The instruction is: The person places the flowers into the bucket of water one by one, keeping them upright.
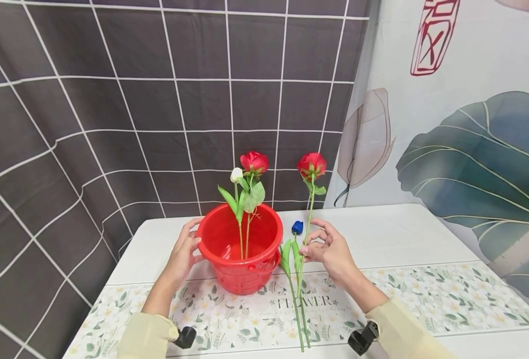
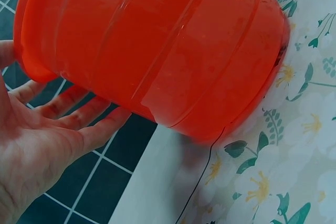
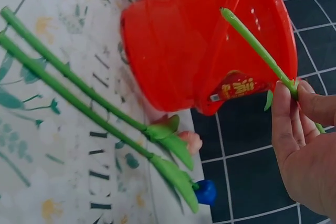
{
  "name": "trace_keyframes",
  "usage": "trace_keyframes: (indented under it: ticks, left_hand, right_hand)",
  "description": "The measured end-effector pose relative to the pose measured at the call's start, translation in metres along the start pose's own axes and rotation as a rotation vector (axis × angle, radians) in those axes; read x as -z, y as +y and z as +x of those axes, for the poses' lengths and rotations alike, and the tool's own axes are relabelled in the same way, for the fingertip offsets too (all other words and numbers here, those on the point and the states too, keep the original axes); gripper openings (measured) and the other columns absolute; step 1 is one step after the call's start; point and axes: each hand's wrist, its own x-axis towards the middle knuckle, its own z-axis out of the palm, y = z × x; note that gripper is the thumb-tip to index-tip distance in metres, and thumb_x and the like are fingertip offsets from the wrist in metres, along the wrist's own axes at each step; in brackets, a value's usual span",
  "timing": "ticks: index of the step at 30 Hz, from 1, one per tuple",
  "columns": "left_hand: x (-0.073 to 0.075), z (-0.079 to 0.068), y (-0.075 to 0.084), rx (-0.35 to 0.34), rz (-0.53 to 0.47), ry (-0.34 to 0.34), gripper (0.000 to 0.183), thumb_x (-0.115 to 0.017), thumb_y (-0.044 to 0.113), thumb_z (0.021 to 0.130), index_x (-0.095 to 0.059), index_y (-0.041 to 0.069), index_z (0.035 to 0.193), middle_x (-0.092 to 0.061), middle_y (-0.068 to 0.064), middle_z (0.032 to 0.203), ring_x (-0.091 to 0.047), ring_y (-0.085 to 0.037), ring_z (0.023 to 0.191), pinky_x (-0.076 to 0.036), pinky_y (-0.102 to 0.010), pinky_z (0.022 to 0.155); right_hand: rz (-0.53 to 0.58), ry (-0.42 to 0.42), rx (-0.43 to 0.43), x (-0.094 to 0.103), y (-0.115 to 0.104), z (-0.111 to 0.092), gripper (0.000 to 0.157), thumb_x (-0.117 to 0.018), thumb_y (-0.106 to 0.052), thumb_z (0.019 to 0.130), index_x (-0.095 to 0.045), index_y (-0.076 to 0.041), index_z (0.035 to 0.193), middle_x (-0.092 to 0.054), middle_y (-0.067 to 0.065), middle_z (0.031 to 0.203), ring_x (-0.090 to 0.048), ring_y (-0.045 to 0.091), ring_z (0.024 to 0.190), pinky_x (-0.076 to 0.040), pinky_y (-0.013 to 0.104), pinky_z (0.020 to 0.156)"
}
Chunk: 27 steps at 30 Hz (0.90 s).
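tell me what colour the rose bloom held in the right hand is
The rose bloom is red, seen best in the head view.

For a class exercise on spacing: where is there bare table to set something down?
Right of the right hand, the table lies bare. Another free patch is in front of the red bucket, between the left forearm and two lying stems. It is crowded between bucket and right hand, with the blue flower and held red rose.

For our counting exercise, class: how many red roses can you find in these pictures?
2. One red rose stands in the red bucket; the right hand pinches the other red rose beside it. No more show, though the bucket's wall could hide some.
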Motion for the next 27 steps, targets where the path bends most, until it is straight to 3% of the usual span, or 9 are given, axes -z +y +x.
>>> trace_keyframes:
  ticks: [27]
  left_hand:
    - [0.0, 0.0, -0.002, -0.018, 0.007, 0.006, 0.053, -0.036, 0.016, 0.093, -0.029, 0.02, 0.146, -0.043, -0.014, 0.14, -0.045, -0.036, 0.125, -0.052, -0.038, 0.087]
  right_hand:
    - [0.075, 0.002, 0.177, -0.028, -0.031, 0.018, 0.072, -0.062, 0.018, 0.079, -0.035, -0.008, 0.14, -0.055, 0.007, 0.088, -0.067, 0.016, 0.07, -0.058, 0.035, 0.064]
